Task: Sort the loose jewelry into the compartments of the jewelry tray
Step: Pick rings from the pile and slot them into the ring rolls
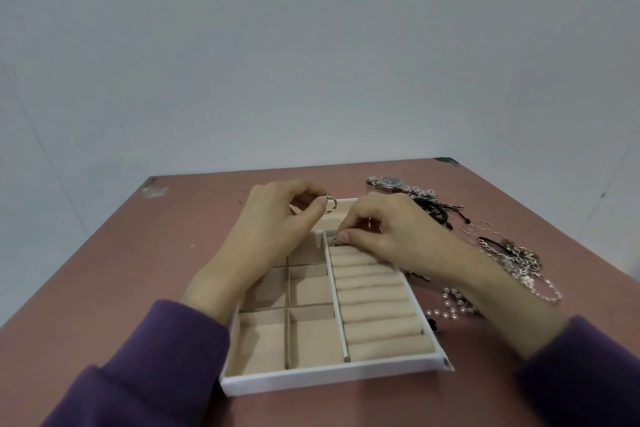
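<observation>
A white jewelry tray (pixel 332 378) with beige lining sits at the table's middle, square compartments on its left and padded ring rolls (pixel 377 302) on its right. My left hand (pixel 273 222) hovers over the tray's far left and pinches a small metal ring (pixel 330 203) between thumb and forefinger. My right hand (pixel 384 236) pinches a second small ring (pixel 336 239), mostly hidden by the fingertips, down at the farthest ring roll.
Loose jewelry lies right of the tray on the pink table (pixel 121 270): a silver watch (pixel 393 183), black cord bracelets (pixel 434 210), thin hoop rings (pixel 479 229), silver chains (pixel 519 262) and a pearl bracelet (pixel 452 305).
</observation>
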